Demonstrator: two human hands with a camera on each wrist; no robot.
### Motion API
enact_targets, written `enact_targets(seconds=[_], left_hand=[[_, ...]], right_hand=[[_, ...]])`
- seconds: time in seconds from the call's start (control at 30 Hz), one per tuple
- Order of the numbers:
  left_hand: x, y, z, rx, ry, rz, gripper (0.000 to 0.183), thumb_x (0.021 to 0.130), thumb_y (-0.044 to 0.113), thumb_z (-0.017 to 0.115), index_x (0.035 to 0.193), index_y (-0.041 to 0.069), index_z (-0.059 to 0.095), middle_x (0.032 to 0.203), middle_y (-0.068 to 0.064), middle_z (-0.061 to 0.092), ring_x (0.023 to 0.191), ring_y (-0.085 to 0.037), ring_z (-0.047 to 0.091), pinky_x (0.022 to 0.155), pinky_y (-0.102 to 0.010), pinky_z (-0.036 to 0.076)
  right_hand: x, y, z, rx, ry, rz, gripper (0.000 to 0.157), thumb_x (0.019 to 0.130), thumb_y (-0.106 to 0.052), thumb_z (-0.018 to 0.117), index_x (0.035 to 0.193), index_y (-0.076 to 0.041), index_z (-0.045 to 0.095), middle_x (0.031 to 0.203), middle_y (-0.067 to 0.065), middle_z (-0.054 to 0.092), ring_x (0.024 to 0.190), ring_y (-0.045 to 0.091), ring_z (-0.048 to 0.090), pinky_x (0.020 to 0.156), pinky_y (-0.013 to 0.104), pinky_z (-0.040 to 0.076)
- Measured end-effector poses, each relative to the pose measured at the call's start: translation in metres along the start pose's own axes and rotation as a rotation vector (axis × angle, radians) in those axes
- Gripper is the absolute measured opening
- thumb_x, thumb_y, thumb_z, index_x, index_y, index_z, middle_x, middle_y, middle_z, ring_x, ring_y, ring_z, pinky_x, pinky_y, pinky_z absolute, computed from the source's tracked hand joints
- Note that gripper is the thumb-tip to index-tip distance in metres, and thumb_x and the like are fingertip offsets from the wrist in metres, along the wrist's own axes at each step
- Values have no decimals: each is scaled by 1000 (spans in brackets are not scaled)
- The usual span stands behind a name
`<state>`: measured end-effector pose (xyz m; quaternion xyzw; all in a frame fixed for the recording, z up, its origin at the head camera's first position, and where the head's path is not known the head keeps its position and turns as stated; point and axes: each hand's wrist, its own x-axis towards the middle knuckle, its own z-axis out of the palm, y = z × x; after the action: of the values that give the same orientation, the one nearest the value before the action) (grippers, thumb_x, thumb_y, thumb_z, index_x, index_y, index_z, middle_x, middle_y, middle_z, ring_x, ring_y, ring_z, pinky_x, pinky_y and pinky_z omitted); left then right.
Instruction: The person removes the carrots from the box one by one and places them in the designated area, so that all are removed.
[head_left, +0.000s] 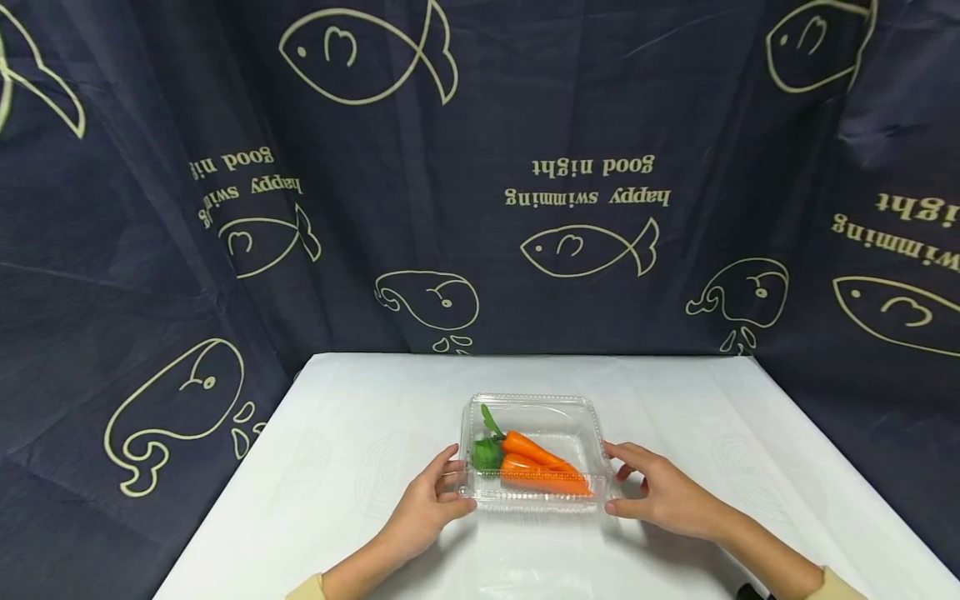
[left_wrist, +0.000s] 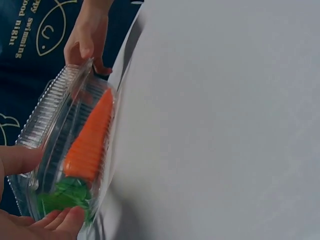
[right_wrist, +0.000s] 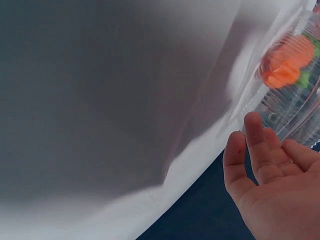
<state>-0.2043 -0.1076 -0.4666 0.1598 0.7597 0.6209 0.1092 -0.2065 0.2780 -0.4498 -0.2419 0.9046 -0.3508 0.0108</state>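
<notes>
A clear plastic clamshell box [head_left: 573, 421] with its lid down is between both hands over the white table. Inside it lie two orange carrots [head_left: 536, 450] with green tops [head_left: 487, 455]. My left hand [head_left: 422, 510] holds the box's left side, thumb near the front corner and fingers along the wall. In the left wrist view, the left fingers [left_wrist: 60, 225] press the wall beside a carrot's green top. On the opposite side my right hand [head_left: 671, 496] holds the box by its right edge. The right wrist view has the right hand [right_wrist: 275, 190] with bent fingers against the box's end.
A white cloth covers the table [head_left: 360, 417], whose far edge meets a dark blue curtain [head_left: 487, 183] printed with fish and lettering. The curtain also hangs along the left and right sides. A small black object [head_left: 750, 592] shows at the bottom edge near the right forearm.
</notes>
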Motion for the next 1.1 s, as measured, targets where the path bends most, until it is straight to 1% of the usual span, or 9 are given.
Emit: enact_targets(seconds=[0.27,0.43,0.5,0.67,0.8,0.87,0.93,1.03,1.1], left_hand=[[-1,1,9,-8,67,7,93,87,10,77,158,-1,19,146,-24,44,134,-40,47,101,-31,53],[0,2,14,-24,96,0,94,85,7,78,158,-1,19,145,-23,44,131,-38,46,96,-26,54],[0,1,16,-41,106,-5,94,86,6,77,159,-1,18,145,-23,42,133,-39,44,97,-27,54],[-1,1,23,-35,161,-31,89,87,9,74,159,3,22,146,-19,42,136,-38,41,110,-49,44],[-2,1,29,-34,211,-61,86,86,12,73,159,7,26,146,-15,43,135,-34,40,112,-58,36],[-3,0,32,-47,227,-80,86,86,13,73,159,9,27,146,-13,42,134,-32,39,110,-53,39],[-3,-1,34,-71,240,-91,86,86,12,72,159,10,27,146,-13,41,134,-32,38,103,-47,45],[-5,-2,38,-106,261,-94,84,86,10,70,159,9,27,145,-15,39,133,-32,39,91,-35,52],[-5,-1,41,-125,270,-87,82,87,10,68,158,7,28,144,-17,39,131,-32,41,84,-31,54]], right_hand=[[0,-3,-1,-41,-9,4,84,84,-39,81,148,1,45,136,8,57,99,5,57,71,27,51],[0,-2,0,-46,-6,-4,85,84,-39,82,148,2,45,134,7,58,98,5,56,72,27,51],[1,-1,1,-47,-4,-10,84,84,-39,81,148,2,45,134,7,58,98,5,56,72,27,51],[2,0,2,-53,0,-21,83,85,-39,81,148,2,46,134,7,57,98,5,56,73,27,51],[3,-1,1,-61,-5,-29,84,85,-40,80,147,4,46,133,6,58,98,7,56,74,27,51],[3,-1,0,-60,-9,-27,84,85,-40,80,148,4,45,132,6,57,98,9,57,75,27,51],[3,-1,0,-58,-13,-24,84,85,-40,80,148,4,45,132,5,57,97,10,57,75,27,52],[3,0,0,-58,-9,-27,84,85,-40,80,147,4,46,130,4,58,97,12,58,74,27,51],[3,0,0,-58,-5,-33,84,84,-40,81,147,3,47,129,4,59,96,13,58,73,27,51]])
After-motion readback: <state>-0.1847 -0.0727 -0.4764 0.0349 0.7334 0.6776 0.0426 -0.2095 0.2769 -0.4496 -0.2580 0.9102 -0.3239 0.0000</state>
